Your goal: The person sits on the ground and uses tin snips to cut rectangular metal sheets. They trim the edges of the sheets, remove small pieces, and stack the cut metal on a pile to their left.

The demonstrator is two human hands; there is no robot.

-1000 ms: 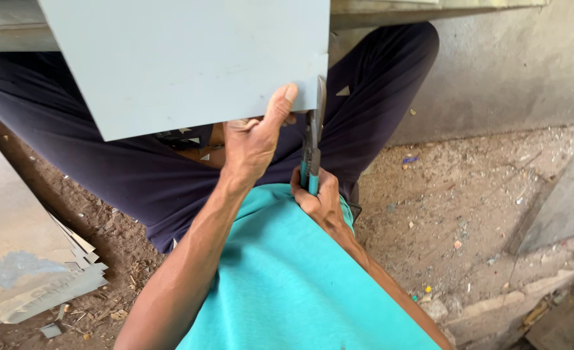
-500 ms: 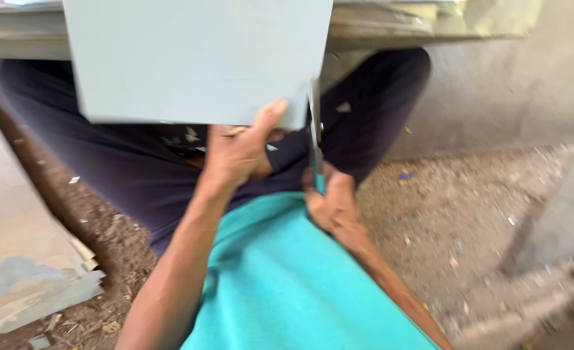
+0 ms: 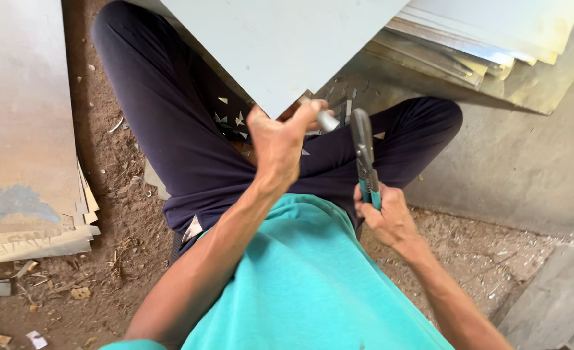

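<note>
A big pale grey metal sheet [image 3: 280,45] fills the top of the view, slanting down over the person's lap, its lowest corner coming to a point above the dark trousers [image 3: 170,136]. To the upper right a stack of sheets [image 3: 494,45] leans against the grey wall [image 3: 527,168], and at the left edge another pile of worn sheets [image 3: 21,129] lies flat on the dirt floor [image 3: 118,259]. The person sits cross-legged in a teal shirt [image 3: 306,285]. The left hand [image 3: 277,139] is clenched on the sheet's lowest corner, thumb over the top face and fingers curled beneath. Just right of it, apart from the sheet, the right hand [image 3: 384,210] is closed around the teal handles of the snips [image 3: 363,152], which stand upright with the dark blades pointing up toward the sheet's lower right edge; the blades look closed and touch nothing. Small triangular offcuts [image 3: 232,120] lie scattered on the trousers under the sheet, and a few scraps [image 3: 1,288] dot the floor at the lower left corner.
</note>
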